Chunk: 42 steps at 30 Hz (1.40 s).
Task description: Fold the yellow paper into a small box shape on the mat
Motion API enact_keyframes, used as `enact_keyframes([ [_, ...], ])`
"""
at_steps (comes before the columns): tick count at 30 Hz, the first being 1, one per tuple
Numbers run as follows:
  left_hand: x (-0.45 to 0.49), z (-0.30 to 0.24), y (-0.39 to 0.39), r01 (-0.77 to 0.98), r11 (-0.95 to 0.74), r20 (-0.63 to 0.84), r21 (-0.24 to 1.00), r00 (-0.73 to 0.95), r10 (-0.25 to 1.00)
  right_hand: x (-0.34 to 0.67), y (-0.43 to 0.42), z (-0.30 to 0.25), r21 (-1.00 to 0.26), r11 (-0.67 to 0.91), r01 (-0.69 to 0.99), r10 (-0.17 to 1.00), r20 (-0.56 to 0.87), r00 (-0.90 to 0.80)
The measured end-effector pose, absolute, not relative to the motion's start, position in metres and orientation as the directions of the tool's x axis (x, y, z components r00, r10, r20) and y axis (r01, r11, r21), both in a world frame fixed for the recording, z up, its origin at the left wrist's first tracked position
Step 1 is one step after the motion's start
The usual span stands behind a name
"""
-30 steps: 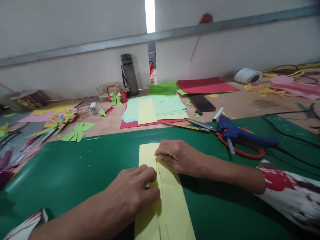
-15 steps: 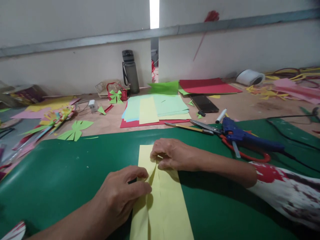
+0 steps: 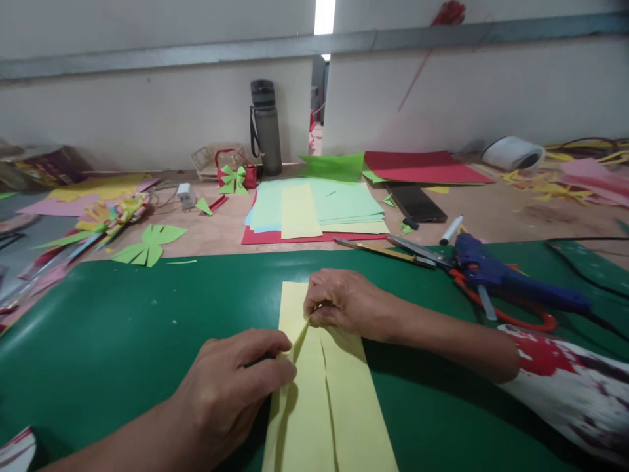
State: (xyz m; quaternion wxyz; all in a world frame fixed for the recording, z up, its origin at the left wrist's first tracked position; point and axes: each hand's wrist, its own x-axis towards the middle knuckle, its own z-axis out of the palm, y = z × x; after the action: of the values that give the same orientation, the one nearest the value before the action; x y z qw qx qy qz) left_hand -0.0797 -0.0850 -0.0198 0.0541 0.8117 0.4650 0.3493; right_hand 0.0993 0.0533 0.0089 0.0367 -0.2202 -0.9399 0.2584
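Note:
A long yellow paper sheet [image 3: 339,406] lies on the green mat [image 3: 122,341], creased lengthwise into pleats. My left hand [image 3: 236,387] pinches a raised fold along the paper's left edge, fingers closed. My right hand [image 3: 344,305] pinches the same fold near the paper's far end, fingers pressed together. Both forearms rest low over the mat.
Scissors with red handles [image 3: 491,305] and a blue glue gun [image 3: 511,282] lie at the mat's right rear. A stack of coloured sheets [image 3: 314,210], a phone [image 3: 415,202], a grey bottle [image 3: 266,128], a white tape roll [image 3: 514,153] and green paper cutouts [image 3: 147,242] sit beyond.
Both hands lifted and pinched a fold on the paper's left side; my left hand slid back toward me. The camera shifted slightly left and down.

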Motion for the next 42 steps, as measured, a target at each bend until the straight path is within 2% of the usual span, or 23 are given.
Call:
enact_keyframes([
  [5,-0.087,-0.014,-0.078,0.615,-0.566,0.403,0.549,0.399,0.824,0.095,0.053,0.012,-0.47,0.776,0.421,0.436,-0.084,-0.896],
  [7,-0.089,-0.012,-0.07,0.623,-0.542,0.347,0.565,0.416,0.84,0.094,0.053,0.012,-0.433,0.782,0.448,0.459,-0.087,-0.884],
  [15,-0.092,-0.01,-0.039,0.733,-0.581,0.209,0.354,0.544,0.813,0.091,0.049,0.007,-0.372,0.797,0.476,0.503,-0.028,-0.864],
  [19,-0.093,-0.008,-0.034,0.746,-0.595,0.163,0.3,0.574,0.802,0.09,0.048,0.005,-0.375,0.785,0.493,0.529,-0.009,-0.849],
  [26,-0.095,0.005,-0.022,0.716,-0.624,0.031,0.313,0.65,0.76,0.091,0.049,0.005,-0.427,0.762,0.487,0.541,0.005,-0.841],
  [29,-0.094,0.008,-0.019,0.719,-0.621,0.0,0.312,0.654,0.757,0.093,0.053,0.004,-0.558,0.7,0.447,0.55,0.021,-0.835],
  [32,-0.094,0.006,-0.018,0.711,-0.618,0.014,0.335,0.652,0.758,0.096,0.058,0.003,-0.667,0.596,0.448,0.633,0.048,-0.772],
  [36,-0.096,0.002,-0.017,0.703,-0.623,0.043,0.343,0.651,0.758,0.097,0.061,0.003,-0.689,0.538,0.486,0.686,0.023,-0.727],
  [39,-0.096,-0.001,-0.017,0.694,-0.63,0.066,0.348,0.652,0.755,0.097,0.06,0.004,-0.714,0.521,0.469,0.664,-0.006,-0.747],
  [42,-0.097,-0.003,-0.017,0.695,-0.626,0.08,0.353,0.644,0.76,0.095,0.056,0.005,-0.682,0.552,0.48,0.648,-0.012,-0.761],
])
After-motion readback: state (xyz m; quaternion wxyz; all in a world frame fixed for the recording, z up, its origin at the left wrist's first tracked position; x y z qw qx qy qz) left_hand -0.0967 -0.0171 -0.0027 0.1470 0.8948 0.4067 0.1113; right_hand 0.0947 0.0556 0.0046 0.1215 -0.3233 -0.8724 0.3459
